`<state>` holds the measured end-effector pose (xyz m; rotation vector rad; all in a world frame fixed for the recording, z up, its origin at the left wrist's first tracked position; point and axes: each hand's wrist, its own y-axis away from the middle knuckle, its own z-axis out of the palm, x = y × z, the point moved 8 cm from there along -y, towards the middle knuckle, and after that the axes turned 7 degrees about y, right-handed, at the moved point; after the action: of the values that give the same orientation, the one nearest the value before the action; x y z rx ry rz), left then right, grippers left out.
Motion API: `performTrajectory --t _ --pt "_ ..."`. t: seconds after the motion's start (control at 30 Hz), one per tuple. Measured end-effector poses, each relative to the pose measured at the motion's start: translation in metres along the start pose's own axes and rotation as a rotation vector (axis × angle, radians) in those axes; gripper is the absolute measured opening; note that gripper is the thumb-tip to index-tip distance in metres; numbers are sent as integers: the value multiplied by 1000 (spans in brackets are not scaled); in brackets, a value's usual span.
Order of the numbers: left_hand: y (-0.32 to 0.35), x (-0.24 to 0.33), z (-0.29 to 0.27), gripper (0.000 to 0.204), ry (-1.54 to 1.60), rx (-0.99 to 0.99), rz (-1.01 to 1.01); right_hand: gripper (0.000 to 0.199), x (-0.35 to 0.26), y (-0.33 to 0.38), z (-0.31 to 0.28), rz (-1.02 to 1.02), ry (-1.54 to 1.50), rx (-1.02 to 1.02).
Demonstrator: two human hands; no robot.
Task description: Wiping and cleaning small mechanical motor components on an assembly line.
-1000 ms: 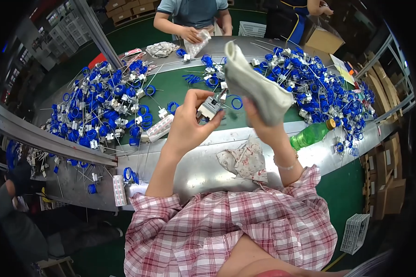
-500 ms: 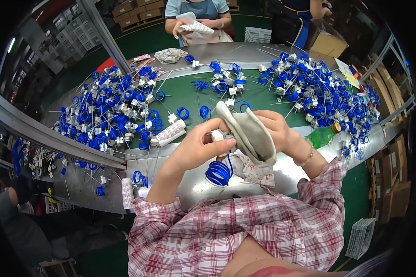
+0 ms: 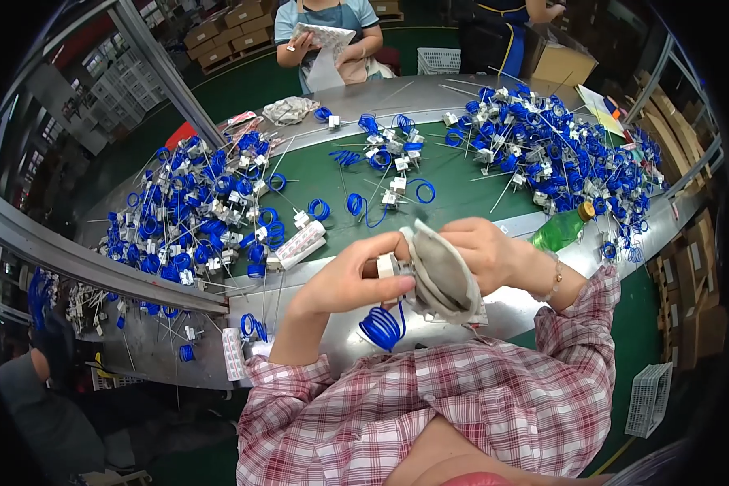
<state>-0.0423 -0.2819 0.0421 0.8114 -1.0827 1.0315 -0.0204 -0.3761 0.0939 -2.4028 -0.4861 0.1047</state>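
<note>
The desk (image 3: 470, 190), with its green belt and steel edge, spreads out ahead of me, loaded with heaps of blue wire coils (image 3: 194, 219) to my left and more at the far right, and a green bottle (image 3: 560, 231) lies on its side by my right wrist. Nearer in, over the steel edge, my right hand (image 3: 486, 255) grips a limp grey cloth pouch (image 3: 444, 275), fingers wrapped over its top, so its long axis slants from upper left down to lower right. My left hand (image 3: 352, 279) comes in from the left, thumb and forefinger pinched on a small white connector block (image 3: 386, 266) pressed against the pouch's left end. From that block a blue coil (image 3: 382, 326) hangs straight down, below both hands and clear of the desk. So the block lies between my two hands, touching the pouch, with my left fingers the ones on it.
</note>
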Motion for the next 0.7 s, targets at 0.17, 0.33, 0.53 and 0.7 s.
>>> performTrajectory --t 0.17,0.33,0.53,0.7 --pt "1 2 2 33 -129 -19 41 26 -8 -2 -9 -44 49 70" --pt "4 1 -2 33 -222 -34 36 24 -11 -4 -9 -18 83 25" --pt "3 -5 -6 34 -159 -40 5 16 -11 -4 -5 -14 222 -18" --pt "0 -8 -10 35 -120 -39 21 25 -4 -7 5 23 118 -144"
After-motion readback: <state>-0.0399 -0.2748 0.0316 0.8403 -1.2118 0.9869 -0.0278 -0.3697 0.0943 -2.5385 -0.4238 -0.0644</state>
